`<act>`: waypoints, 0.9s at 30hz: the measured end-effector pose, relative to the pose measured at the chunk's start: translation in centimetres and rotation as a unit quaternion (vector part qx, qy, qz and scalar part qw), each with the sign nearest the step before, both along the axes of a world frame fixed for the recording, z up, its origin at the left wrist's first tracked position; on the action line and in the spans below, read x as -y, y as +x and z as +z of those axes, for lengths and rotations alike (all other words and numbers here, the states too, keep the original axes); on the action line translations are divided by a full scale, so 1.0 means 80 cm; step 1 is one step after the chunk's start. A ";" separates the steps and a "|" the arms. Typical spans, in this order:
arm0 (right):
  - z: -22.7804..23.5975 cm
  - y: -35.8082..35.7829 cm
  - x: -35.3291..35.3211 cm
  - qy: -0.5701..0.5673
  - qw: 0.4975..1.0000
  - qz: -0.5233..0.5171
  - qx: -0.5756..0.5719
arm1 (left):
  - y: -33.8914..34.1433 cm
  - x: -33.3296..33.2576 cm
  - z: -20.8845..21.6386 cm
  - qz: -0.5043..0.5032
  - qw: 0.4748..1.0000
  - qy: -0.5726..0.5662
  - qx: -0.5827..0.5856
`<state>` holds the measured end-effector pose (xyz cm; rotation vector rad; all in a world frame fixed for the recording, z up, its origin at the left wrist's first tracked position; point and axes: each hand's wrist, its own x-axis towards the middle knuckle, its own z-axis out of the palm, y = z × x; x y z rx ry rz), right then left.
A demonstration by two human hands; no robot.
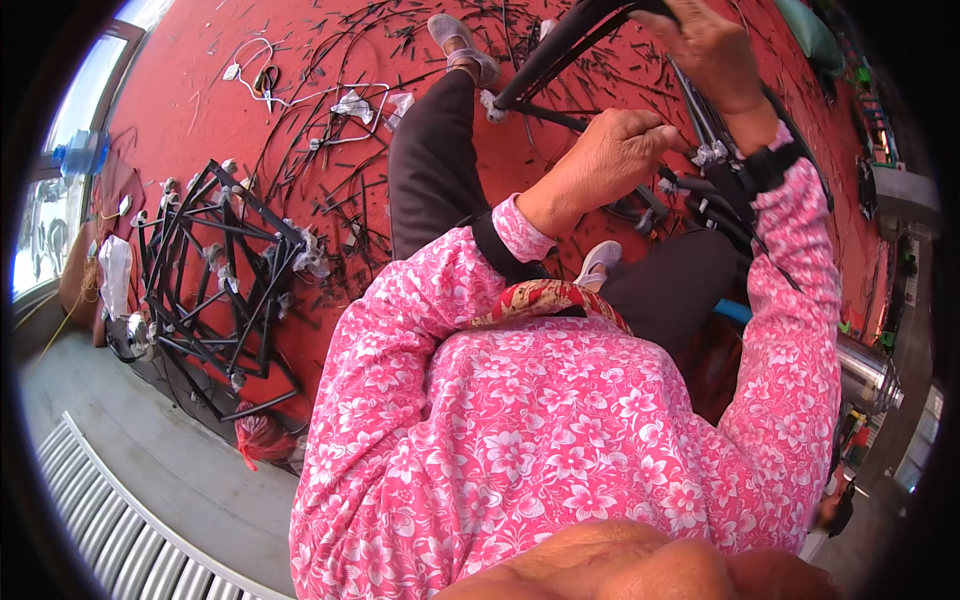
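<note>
The fingers of my left hand (605,160) are curled inward right of the upper centre of the frame; I cannot tell whether they pinch anything. My right hand (715,62), near the top edge, has bent fingers at the thick black tubular frame (572,50); its grip is hidden. That frame stretches along the top, centre to right, with crumpled clear plastic wrapping (710,154) on black tubes below my right hand. Around lies the red floor (205,95), strewn with short black strips; a tangled black tube stack (225,290) sits at left.
</note>
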<state>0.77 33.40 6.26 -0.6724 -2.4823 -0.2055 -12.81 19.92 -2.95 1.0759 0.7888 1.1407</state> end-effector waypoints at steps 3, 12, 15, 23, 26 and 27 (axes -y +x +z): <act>-0.081 -0.019 -0.010 0.052 0.996 0.009 0.073 | -0.014 0.013 0.018 -0.012 0.998 -0.017 0.059; -0.228 -0.063 0.071 -0.178 0.980 0.064 0.054 | -0.121 0.053 0.023 0.010 0.962 -0.193 0.191; -0.211 -0.057 0.077 -0.309 0.945 0.043 0.096 | -0.136 0.052 0.034 0.017 0.961 -0.201 0.192; -0.226 -0.041 0.069 -0.475 0.863 0.152 -0.079 | -0.122 0.022 0.042 -0.069 0.948 -0.203 0.235; -0.238 -0.038 0.070 -0.496 0.844 0.148 -0.141 | -0.113 0.011 0.043 -0.074 0.940 -0.230 0.241; -0.238 -0.038 0.073 -0.492 0.848 0.137 -0.146 | -0.112 0.011 0.043 -0.075 0.949 -0.202 0.230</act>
